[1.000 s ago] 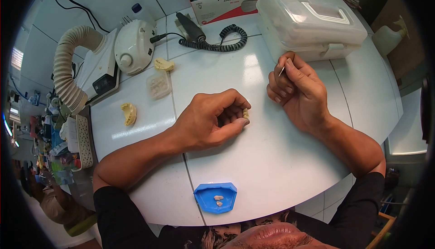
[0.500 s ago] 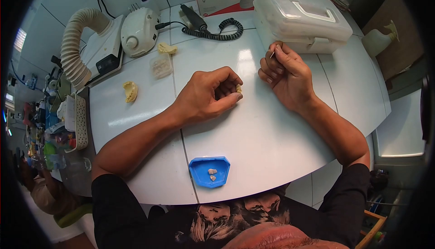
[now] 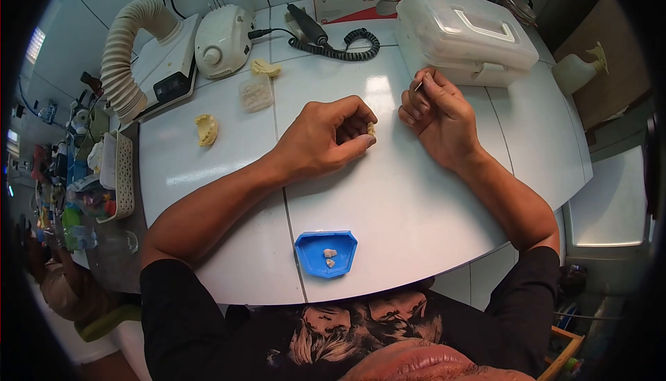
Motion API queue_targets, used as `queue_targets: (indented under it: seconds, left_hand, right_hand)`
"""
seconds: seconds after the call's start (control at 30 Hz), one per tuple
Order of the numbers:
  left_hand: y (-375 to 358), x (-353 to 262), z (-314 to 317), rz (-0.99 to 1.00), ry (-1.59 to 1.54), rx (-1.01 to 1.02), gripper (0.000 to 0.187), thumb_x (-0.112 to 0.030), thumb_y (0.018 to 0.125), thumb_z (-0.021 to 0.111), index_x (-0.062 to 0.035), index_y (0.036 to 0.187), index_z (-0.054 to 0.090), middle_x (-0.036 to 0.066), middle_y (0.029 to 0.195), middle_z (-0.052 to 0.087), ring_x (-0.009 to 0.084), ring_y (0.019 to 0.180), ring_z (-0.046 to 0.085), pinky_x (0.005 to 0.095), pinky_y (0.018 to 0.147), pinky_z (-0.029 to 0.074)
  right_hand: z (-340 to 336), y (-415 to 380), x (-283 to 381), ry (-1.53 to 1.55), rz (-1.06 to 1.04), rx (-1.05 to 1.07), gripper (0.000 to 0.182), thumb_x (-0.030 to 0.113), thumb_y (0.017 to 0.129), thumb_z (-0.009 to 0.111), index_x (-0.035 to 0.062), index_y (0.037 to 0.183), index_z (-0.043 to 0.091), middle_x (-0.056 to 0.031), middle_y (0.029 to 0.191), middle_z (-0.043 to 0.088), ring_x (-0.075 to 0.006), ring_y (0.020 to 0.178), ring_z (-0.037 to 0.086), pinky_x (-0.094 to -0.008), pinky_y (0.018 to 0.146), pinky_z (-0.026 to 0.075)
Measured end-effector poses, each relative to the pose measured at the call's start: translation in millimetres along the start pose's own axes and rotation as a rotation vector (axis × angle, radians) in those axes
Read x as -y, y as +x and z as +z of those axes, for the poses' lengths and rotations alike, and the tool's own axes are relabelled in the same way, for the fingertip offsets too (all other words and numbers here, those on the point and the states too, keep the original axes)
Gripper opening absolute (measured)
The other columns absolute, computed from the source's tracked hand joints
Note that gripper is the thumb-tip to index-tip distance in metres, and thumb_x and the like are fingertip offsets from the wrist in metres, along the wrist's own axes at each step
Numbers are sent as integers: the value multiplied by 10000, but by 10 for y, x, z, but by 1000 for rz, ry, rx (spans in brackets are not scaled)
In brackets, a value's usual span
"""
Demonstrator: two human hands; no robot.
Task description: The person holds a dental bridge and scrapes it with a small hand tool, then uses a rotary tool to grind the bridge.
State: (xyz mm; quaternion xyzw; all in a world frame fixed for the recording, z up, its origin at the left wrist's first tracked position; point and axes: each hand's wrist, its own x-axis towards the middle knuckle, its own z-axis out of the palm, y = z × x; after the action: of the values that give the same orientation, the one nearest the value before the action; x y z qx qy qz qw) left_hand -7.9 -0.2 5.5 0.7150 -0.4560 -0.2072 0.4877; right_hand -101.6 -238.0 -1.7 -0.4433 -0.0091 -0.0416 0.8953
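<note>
Over the middle of the white table, my left hand (image 3: 325, 135) pinches a small yellowish piece (image 3: 371, 130) between thumb and fingertips. To its right and apart from it, my right hand (image 3: 440, 107) is raised with fingers curled, gripping a thin tool (image 3: 419, 85) of which only a short bright tip shows. Near the front edge sits a blue tray (image 3: 302, 251) with small pale pieces (image 3: 330, 253) in it. A yellowish dental cast (image 3: 206, 131) lies at the left, and another cast (image 3: 266, 68) lies behind a small clear box (image 3: 256, 95).
A white control unit (image 3: 220, 40), a hose (image 3: 114, 52), a dark handpiece (image 3: 307, 24) with coiled cord, mask boxes (image 3: 357, 4) and a translucent case (image 3: 465, 31) line the back. A basket (image 3: 125, 176) is at the left, a pump bottle (image 3: 576, 72) at the right. Another person (image 3: 69, 291) is lower left.
The view has shifted slightly. My left hand still pinches the small piece and my right hand keeps its grip, with little change in either pose.
</note>
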Motion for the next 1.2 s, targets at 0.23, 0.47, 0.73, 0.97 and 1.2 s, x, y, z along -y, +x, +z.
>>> queue_targets:
  seconds: [0.23,0.47,0.73,0.97,1.2]
  left_hand:
    - [-7,-19,-20,-21,-45,-4,242,-103,976,782,22,1159,685,57,913,767,114,828,733,276,769,590]
    - [-5,-4,-40,-10,-44,7,243,-102,978,783,11,1173,692,48,909,767,95,812,729,253,740,580]
    - [35,-16,-93,-34,-63,78,258,-84,986,777,20,1206,689,59,925,772,101,828,737,244,747,586]
    - [30,7,-103,-30,-79,100,271,-59,979,781,25,1218,685,65,952,773,101,848,741,241,753,588]
    - [27,9,-107,-44,-83,101,278,-50,975,779,29,1224,684,73,969,778,108,866,750,243,774,596]
  right_hand:
    - [0,-43,35,-287,-213,33,190,246,1099,671,58,1070,674,35,779,510,-73,711,435,-262,681,366]
    - [12,-100,101,-194,-92,88,198,241,1138,601,49,1111,636,12,688,504,-51,539,378,-234,474,281]
    - [-79,-12,106,-173,-7,28,205,283,1172,494,89,1108,511,-68,623,554,-94,423,383,-244,416,311]
    - [-25,-32,98,-157,1,-15,221,291,1171,489,78,1113,497,-116,707,635,-176,517,634,-306,451,532]
    - [-80,-41,41,-199,-17,24,211,274,1167,510,65,1138,520,-122,864,679,-190,721,719,-316,584,606]
